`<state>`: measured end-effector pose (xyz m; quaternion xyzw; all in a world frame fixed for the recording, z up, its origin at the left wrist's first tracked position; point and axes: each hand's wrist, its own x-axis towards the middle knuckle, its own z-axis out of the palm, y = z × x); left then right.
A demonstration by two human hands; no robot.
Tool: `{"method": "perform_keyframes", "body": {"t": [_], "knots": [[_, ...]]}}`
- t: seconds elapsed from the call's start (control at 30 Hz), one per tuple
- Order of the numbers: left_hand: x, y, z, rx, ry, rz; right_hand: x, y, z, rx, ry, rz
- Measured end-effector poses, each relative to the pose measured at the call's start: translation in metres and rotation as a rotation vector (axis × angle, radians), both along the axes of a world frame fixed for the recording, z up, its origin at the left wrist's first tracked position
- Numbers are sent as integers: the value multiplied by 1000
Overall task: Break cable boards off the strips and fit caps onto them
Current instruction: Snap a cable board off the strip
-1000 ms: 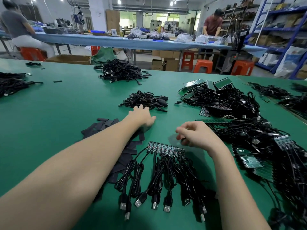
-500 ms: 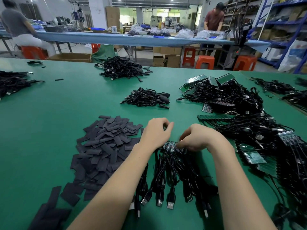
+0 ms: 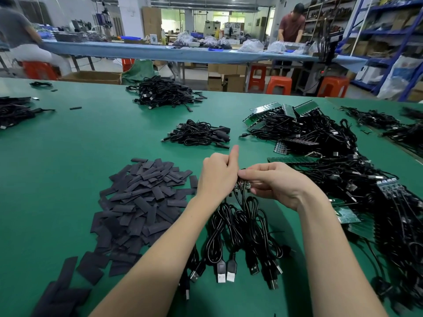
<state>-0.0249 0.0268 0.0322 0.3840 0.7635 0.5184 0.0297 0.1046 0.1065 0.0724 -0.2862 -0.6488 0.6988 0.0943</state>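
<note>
We are holding a strip of cable boards [image 3: 242, 186] between both hands, lifted just above the green table [image 3: 68, 170] near the middle of its near half; our left hand [image 3: 217, 177] is gripping the strip's left end with fingers curled round it and the index finger [image 3: 234, 154] sticking straight up; our right hand [image 3: 273, 183] is pinching the right part of the strip, thumb and fingertips [image 3: 243, 173] pressed together on it; the two hands are touching over the strip; the black USB cables [image 3: 238, 234] soldered to the boards are hanging down from it and lying on the table toward the near edge, their plugs [image 3: 225, 273] pointing at us.

We are seeing a heap of flat black caps [image 3: 142, 202] lying just left of our left forearm, spreading toward the near left corner; a large tangle of further strips with cables [image 3: 343, 179] is filling the right side of the table; a small bundle of cables [image 3: 199, 133] is lying beyond our hands, and another pile of cables [image 3: 163, 92] is sitting near the far edge; we cannot tell whether any board is already broken off.
</note>
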Motion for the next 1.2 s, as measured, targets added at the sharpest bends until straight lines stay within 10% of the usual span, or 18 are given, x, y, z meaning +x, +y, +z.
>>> {"method": "perform_keyframes", "body": {"t": [0.9,1.2], "knots": [[8,0,11,300,-208,-13,-7,-10,-2,-181,167,36],[-22,-14,-1,-247,65,-208,8,-1,22,-192,317,-85]]}}
